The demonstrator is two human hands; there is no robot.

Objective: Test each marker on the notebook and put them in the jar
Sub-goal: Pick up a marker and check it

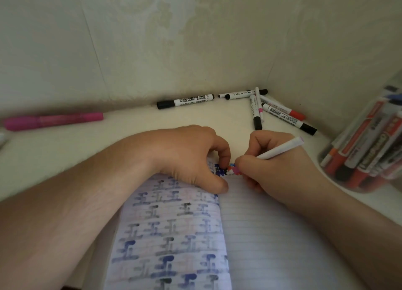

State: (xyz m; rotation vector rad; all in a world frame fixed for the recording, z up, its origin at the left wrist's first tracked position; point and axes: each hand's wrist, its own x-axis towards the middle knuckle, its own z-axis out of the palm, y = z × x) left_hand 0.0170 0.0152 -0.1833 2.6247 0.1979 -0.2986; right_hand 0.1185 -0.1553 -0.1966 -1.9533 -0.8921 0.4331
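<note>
An open lined notebook (pixel 261 235) lies in front of me; its left page is covered in blue and black ink marks. My right hand (pixel 272 170) grips a thin white marker (pixel 280 149) with a pink end, its tip down on the top of the right page among small coloured marks. My left hand (pixel 191 157) rests on the left page's top edge, fingers curled; whether it pinches a cap I cannot tell. A clear jar (pixel 365 150) holding several markers stands at the right.
Loose markers lie along the wall: a black whiteboard marker (pixel 185 101), a pink one (pixel 54 121) at far left, and a pile of several (pixel 272 109) in the corner. Walls close in behind and to the right.
</note>
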